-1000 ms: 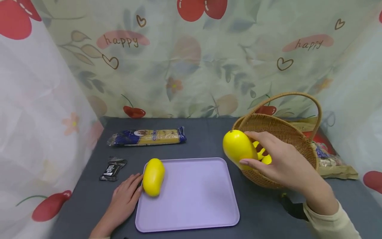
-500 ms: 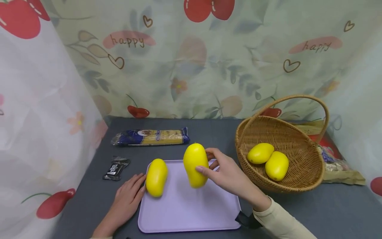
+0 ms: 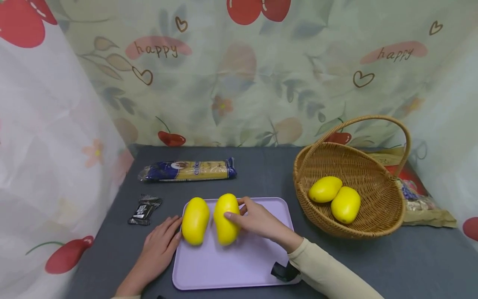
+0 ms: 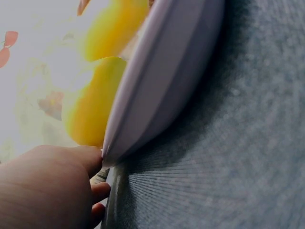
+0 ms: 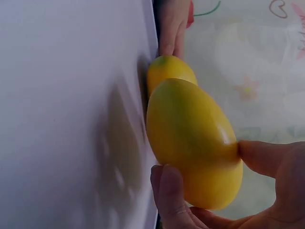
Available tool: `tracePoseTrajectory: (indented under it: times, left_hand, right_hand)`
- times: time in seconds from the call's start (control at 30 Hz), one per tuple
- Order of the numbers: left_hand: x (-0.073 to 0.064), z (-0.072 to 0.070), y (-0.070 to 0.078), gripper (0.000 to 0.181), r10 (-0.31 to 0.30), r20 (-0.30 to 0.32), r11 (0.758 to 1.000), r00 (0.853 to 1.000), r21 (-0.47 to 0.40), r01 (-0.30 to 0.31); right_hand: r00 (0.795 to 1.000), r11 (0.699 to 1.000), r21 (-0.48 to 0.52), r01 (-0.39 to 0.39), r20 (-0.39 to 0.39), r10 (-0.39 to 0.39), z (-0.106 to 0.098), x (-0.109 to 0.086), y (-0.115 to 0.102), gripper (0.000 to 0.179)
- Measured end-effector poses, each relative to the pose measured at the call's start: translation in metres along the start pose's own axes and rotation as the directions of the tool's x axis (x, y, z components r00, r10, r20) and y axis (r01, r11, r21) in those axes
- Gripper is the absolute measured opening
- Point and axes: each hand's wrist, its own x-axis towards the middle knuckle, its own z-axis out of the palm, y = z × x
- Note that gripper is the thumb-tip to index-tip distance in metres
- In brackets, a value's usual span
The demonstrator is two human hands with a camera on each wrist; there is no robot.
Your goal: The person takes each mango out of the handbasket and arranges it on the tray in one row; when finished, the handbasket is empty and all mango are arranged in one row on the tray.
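Observation:
My right hand (image 3: 257,218) grips a yellow mango (image 3: 226,220) between thumb and fingers, low over the lilac tray (image 3: 239,270). In the right wrist view this held mango (image 5: 190,138) overlaps a second one, and its shadow falls on the tray. That second mango (image 3: 196,221) lies along the tray's left side, a narrow gap from the held one. My left hand (image 3: 158,249) lies flat on the table with its fingertips at the tray's left rim, beside that mango. The left wrist view has the left thumb (image 4: 88,157) right at the rim.
A wicker basket (image 3: 358,166) with a tall handle stands at the right, holding two mangoes (image 3: 346,204). Behind it lies a brown paper bag (image 3: 429,218). A pasta packet (image 3: 188,170) lies at the back left, with a small black wrapped packet (image 3: 144,209) nearer the left hand.
My right hand has carried the mango left from the basket and lowered it to the tray, beside the other mango. The left hand has stayed at the tray's rim.

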Motion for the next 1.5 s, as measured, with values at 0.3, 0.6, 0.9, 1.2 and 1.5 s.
tracePoseTrajectory:
  times: [0.3,0.6,0.9,1.2,1.5]
  left_hand:
    - [-0.001,0.000,0.001,0.048,0.019,-0.030,1.000,0.999,-0.006,-0.020]
    - [-0.002,0.000,-0.001,0.048,0.010,-0.015,1.000,1.000,-0.011,-0.011]
    - [-0.002,-0.002,0.001,0.049,0.003,-0.007,1.000,1.000,-0.005,-0.003]
    - [-0.002,-0.003,0.003,0.048,0.019,-0.021,1.000,1.000,-0.003,-0.019]
    - [-0.001,-0.003,0.004,0.048,0.012,-0.007,1.000,1.000,-0.011,-0.012]
  right_hand:
    - [0.999,0.997,-0.058,-0.041,0.006,0.042,0.011,0.017,0.004,0.070]
    - [0.996,0.996,-0.029,-0.084,0.032,0.085,0.016,0.021,0.003,0.065]
    - [0.994,0.995,0.007,-0.095,0.050,0.095,0.015,0.022,0.004,0.069]
    - [0.997,0.997,-0.022,-0.070,0.044,0.071,0.014,0.023,0.006,0.069]
    - [0.997,0.998,-0.014,-0.064,0.051,0.065,0.015,0.024,0.009,0.071]
